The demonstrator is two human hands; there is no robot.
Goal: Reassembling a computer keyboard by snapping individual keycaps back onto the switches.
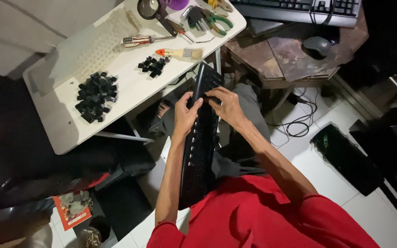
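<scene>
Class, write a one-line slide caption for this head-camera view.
Both hands, left hand and right hand, grip a black keyboard held lengthwise, beside a white table with loose black keycaps.

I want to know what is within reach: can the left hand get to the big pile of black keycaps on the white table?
Probably yes. The left hand grips the keyboard, and the keycap pile lies open on the table to its left, with nothing between; it must release the keyboard first.

Both hands on black keyboard

I count two keyboards, two piles of black keycaps, one paintbrush, one screwdriver, one mouse.
</scene>
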